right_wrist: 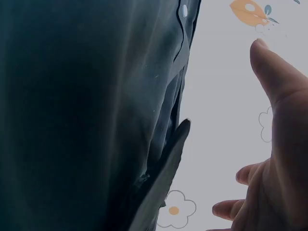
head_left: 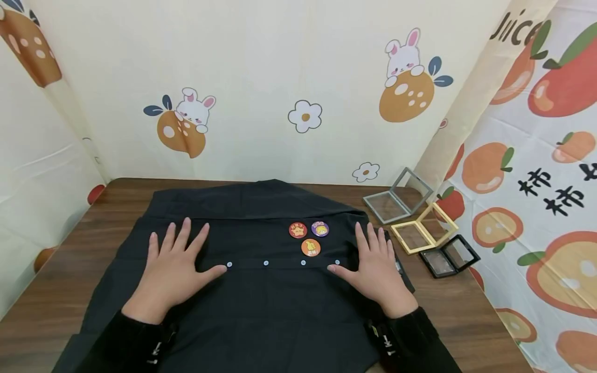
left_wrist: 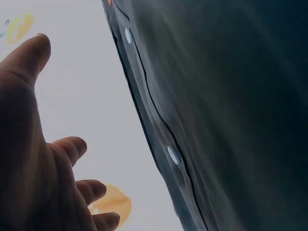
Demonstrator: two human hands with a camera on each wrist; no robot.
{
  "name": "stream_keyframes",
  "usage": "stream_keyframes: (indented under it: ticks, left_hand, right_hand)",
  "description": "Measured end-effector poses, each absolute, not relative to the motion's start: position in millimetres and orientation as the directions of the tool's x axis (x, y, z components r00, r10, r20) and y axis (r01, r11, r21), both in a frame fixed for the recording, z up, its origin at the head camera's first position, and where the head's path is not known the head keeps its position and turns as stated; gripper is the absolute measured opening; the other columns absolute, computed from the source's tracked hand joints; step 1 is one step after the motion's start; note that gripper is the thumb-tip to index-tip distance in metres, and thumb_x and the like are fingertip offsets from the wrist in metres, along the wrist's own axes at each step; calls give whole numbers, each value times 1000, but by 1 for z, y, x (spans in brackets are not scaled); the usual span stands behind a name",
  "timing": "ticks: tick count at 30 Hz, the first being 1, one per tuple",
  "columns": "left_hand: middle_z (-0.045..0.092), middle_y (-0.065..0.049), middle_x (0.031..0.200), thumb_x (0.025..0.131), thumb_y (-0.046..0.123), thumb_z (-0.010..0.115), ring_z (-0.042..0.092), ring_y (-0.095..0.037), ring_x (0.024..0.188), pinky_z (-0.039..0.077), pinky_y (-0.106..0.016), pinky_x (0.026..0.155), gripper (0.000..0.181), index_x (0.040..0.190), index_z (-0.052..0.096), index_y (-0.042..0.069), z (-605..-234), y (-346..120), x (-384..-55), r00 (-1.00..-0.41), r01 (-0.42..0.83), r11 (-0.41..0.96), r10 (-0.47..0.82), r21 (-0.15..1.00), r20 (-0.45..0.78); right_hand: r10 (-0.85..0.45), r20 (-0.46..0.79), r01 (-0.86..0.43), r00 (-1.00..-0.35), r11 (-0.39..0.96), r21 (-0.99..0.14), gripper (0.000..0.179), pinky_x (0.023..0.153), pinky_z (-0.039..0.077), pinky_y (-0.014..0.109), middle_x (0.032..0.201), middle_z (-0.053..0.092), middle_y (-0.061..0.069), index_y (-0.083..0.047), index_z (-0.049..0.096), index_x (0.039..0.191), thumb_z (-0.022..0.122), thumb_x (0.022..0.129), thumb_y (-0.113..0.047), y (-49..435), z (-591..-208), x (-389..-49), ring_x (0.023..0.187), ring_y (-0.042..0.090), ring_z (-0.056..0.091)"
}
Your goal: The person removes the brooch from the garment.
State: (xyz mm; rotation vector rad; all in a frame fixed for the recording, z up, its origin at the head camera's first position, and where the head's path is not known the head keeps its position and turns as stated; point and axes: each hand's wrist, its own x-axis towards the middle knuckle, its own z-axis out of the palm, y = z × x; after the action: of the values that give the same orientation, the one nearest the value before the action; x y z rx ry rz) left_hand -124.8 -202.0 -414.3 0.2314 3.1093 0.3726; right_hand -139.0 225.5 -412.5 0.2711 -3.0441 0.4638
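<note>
Fingers apart, the left hand (head_left: 170, 270) hovers over the left of a black garment (head_left: 266, 308) on the surface (head_left: 70, 290). On its middle sit four pale buttons (head_left: 266, 263) and three badges (head_left: 311, 247). Over its right hovers the right hand (head_left: 380, 274), fingers also apart; right of the garment stand three hinged frames (head_left: 427, 233).

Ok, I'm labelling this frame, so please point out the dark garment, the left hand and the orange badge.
Dark garment (head_left: 266, 298): head view, bare cloth near its middle.
Left hand (head_left: 169, 274): head view, back of the hand.
Orange badge (head_left: 310, 247): head view, its printed face.
</note>
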Motion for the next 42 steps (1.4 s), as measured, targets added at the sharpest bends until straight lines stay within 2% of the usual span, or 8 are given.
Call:
stream_keyframes:
  ticks: [10,17,24,27,30,34,37,42]
  left_hand:
    - [9,-18,171,87,82,56,0,-45,156,-3,-64,121,104,166,26,22,-405,-158,-146,-940,334,914,340,229,18]
    - [10,-14,171,86,78,61,3,-40,157,-1,-63,122,101,166,27,25,-390,-118,-163,-890,450,874,455,182,11]
    - [9,-12,172,89,77,59,3,-38,157,-3,-60,122,98,166,25,26,-399,-102,-191,-854,495,854,512,164,-93]
    - [8,-12,172,91,75,58,1,-37,157,-4,-59,123,96,166,24,27,-403,-101,-204,-830,519,839,540,164,-140]
    - [8,-12,172,93,72,59,2,-36,157,-2,-58,123,93,166,25,26,-406,-100,-214,-814,521,831,552,192,-180]
    - [12,-12,171,94,70,59,6,-37,157,0,-57,124,89,165,27,27,-410,-96,-223,-813,499,837,542,225,-213]
    - [16,-14,170,95,68,59,10,-38,156,3,-58,124,87,165,29,26,-412,-91,-226,-815,486,839,536,246,-218]
    - [16,-16,170,96,65,60,11,-40,156,6,-59,123,87,166,27,25,-416,-76,-221,-833,441,859,500,261,-236]
  right_hand:
    - [-248,51,-251,-967,916,-312,120,118,13,70,168,15,26,-7,17,166,63,83,-81,218,-411,-145,154,50,8]
    - [-347,-31,-319,-937,892,-321,118,120,17,64,169,16,23,-12,16,167,62,83,-81,212,-407,-148,154,46,13]
    - [-421,-37,-396,-906,878,-270,101,113,36,60,167,26,18,-12,31,164,70,89,-67,204,-406,-154,148,41,33]
    - [-446,-20,-432,-895,876,-213,88,110,41,57,159,41,16,-10,42,159,72,92,-58,201,-406,-161,142,37,45]
    - [-469,10,-463,-883,868,-179,69,100,50,48,138,59,11,-9,57,146,74,94,-52,197,-403,-170,120,28,60]
    - [-473,18,-469,-881,867,-166,52,81,53,39,108,62,4,-10,66,129,74,95,-47,188,-401,-185,89,17,60]
    - [-453,-14,-445,-891,880,-168,51,81,52,38,106,61,3,-11,65,129,74,95,-48,182,-404,-194,88,16,59]
    - [-440,-58,-421,-896,885,-200,51,90,53,40,115,62,3,-14,64,132,76,94,-45,176,-411,-200,100,17,62]
